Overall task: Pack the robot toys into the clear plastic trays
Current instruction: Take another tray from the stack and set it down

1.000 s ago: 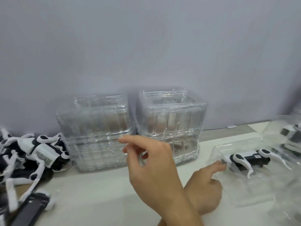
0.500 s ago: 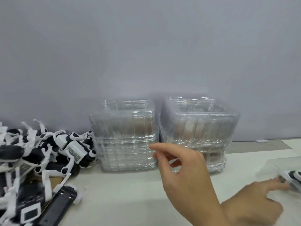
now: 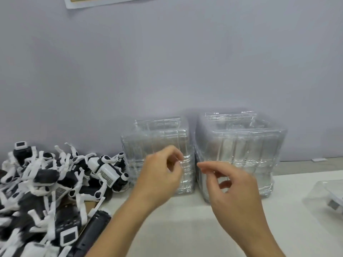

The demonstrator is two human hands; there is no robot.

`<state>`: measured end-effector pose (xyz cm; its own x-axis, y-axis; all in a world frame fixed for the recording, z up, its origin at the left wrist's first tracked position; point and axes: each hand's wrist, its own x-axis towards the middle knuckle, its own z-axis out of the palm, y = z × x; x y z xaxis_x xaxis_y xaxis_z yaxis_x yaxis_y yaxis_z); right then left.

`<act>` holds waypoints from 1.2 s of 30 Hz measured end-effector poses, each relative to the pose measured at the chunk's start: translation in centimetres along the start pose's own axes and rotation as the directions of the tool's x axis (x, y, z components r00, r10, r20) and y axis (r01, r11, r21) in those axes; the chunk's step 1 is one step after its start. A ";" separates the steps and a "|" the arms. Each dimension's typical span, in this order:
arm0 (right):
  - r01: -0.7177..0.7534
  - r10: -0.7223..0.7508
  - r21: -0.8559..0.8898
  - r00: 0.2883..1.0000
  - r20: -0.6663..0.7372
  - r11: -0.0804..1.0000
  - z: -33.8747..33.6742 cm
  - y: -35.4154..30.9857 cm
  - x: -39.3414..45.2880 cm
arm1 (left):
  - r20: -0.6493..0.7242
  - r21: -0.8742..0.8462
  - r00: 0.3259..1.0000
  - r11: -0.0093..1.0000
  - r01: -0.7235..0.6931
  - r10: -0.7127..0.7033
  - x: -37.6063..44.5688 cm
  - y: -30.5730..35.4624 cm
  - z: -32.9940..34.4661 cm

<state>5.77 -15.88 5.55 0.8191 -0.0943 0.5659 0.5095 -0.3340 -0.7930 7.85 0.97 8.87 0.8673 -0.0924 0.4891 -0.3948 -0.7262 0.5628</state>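
Even, soft, diffuse light, moderately bright; source not visible. Wall behind the hands reads flat grey-lilac, darkening toward the upper left. Faint soft shadow on the table [image 3: 185, 229] under the left hand [image 3: 159, 175] and right hand [image 3: 233, 191]. Both hands slightly motion-blurred, fingertips smeared. Specular glints on the stacked clear trays [image 3: 239, 154] just beyond the fingers. Toy pile [image 3: 46, 191] left of the left hand is soft, blurrier toward the frame edge. Mild wide-angle stretch at the corners.

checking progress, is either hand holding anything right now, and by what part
The left hand pinches the left tray stack at its front right edge. The right hand holds nothing.
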 end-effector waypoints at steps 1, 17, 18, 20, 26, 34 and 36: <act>-0.006 0.006 0.003 1.000 0.003 1.000 0.1 0.1 -0.1 | -0.091 0.045 0.994 0.997 -0.058 0.062 1.2 0.4 -1.5; -0.132 0.133 -0.022 0.982 0.135 0.991 2.0 2.3 -1.2 | 0.220 0.227 0.974 0.968 -0.105 0.054 11.0 -1.6 -6.9; -0.137 0.139 -0.026 0.980 0.142 0.990 2.1 2.3 -1.2 | 0.281 0.260 0.959 0.959 -0.112 0.035 10.8 -1.5 -6.6; -0.149 0.153 -0.034 0.976 0.157 0.988 2.2 2.3 -1.3 | 0.355 0.325 0.935 0.936 -0.134 0.011 10.7 -1.6 -6.2; -0.175 0.179 -0.038 0.970 0.164 0.984 2.1 2.3 -1.3 | 0.126 0.249 0.992 0.966 -0.061 0.030 11.4 -1.5 -6.8; -0.165 0.173 -0.059 0.969 0.174 0.985 2.3 1.7 -1.3 | -0.206 0.275 0.963 0.955 -0.113 0.173 12.5 1.4 -9.8; -0.168 0.174 -0.052 0.970 0.167 0.984 2.2 1.7 -1.3 | -0.368 0.273 0.898 0.951 -0.144 0.242 12.0 2.6 -10.8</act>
<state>6.15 -14.22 3.00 0.9277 0.0066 0.3732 0.3502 -0.3615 -0.8641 13.94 5.34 23.43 0.5715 -0.0078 0.8206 -0.4181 -0.8632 0.2830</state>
